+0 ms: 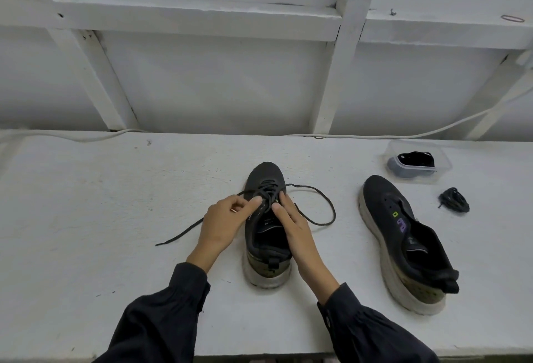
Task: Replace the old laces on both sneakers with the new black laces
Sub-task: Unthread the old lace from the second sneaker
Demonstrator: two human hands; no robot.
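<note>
A black sneaker (266,178) stands in the middle of the white table, toe pointing away, with a black lace (323,204) threaded through its eyelets. One lace end trails left, the other loops to the right. My left hand (227,219) pinches the lace at the left eyelets. My right hand (291,218) presses its fingers on the lacing at the tongue; whether it grips the lace I cannot tell. A second black sneaker (403,235) without a lace lies at the right. A bundled black lace (454,199) lies beyond it.
A clear plastic box (418,160) holding more black laces stands at the back right. A white cable (432,131) runs along the table's back edge under the white framed wall. The table's front edge (259,354) is close to my sleeves.
</note>
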